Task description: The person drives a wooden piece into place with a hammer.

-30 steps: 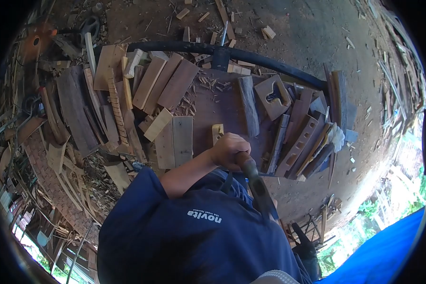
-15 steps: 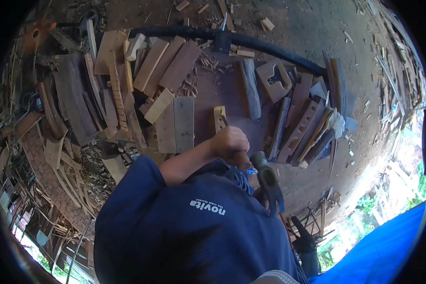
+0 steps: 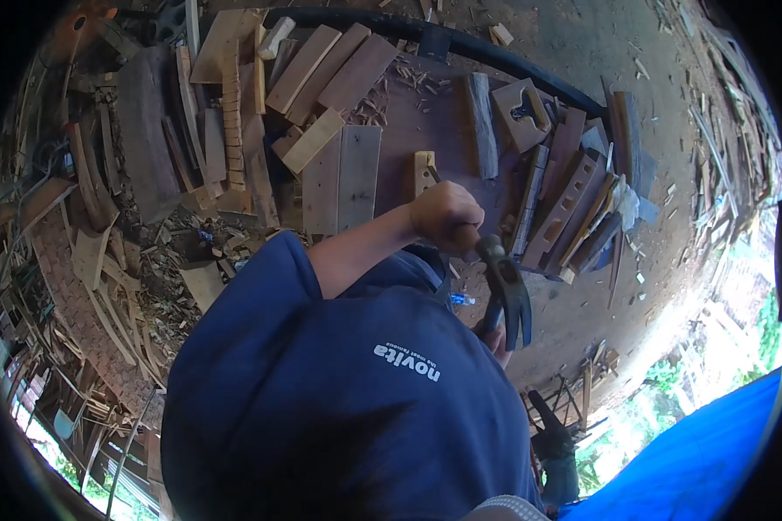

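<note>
My left hand [image 3: 446, 215] is wrapped round the wooden handle of a chisel [image 3: 467, 237]. Its thin blade points away from me, down to a narrow pale wood block [image 3: 424, 170] on the brown work surface [image 3: 400, 165]. Low on the right, partly hidden by my shirt and the tool, my right hand [image 3: 498, 340] grips a claw hammer [image 3: 506, 286]. The hammer's face is right at the butt end of the chisel handle, and its claw points back toward me.
Planks [image 3: 356, 178] and stacked boards lie left of the block. To the right are a rough timber [image 3: 481, 126], a board with cut slots [image 3: 565, 208] and a block with a shaped hollow [image 3: 523, 115]. Wood chips [image 3: 369, 111] and scraps litter the surface and ground.
The view has shifted, so the bench appears lower at left and higher at right. The hammer head has come up closer to the chisel's butt, and more of my right hand shows.
</note>
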### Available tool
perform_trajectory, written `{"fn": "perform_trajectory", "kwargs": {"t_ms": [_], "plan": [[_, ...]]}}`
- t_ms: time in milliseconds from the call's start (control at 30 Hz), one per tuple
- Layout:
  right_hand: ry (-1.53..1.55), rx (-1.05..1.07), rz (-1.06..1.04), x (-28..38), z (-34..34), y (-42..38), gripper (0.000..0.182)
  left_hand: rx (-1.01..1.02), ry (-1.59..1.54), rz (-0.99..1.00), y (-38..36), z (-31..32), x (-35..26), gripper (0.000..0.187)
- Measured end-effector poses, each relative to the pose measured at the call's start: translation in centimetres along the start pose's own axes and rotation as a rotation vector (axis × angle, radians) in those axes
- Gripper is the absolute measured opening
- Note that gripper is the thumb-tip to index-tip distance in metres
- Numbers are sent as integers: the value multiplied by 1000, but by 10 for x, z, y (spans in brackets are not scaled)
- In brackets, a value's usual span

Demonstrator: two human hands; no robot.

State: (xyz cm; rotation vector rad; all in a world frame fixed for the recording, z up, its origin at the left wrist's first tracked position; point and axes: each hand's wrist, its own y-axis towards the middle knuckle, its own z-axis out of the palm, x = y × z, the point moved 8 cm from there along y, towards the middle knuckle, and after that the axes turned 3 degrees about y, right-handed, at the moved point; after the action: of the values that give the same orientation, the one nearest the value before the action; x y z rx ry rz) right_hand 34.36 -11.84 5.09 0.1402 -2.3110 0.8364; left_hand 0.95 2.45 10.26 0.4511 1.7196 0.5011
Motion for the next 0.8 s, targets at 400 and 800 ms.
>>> {"fn": "perform_trajectory", "kwargs": {"t_ms": [400, 800], "plan": [[-351, -184, 24, -19, -27, -17, 26, 18, 52, 21, -9, 5, -5, 27], [160, -81, -119, 152, -27, -5, 50, 18, 47, 31, -9, 4, -8, 23]]}}
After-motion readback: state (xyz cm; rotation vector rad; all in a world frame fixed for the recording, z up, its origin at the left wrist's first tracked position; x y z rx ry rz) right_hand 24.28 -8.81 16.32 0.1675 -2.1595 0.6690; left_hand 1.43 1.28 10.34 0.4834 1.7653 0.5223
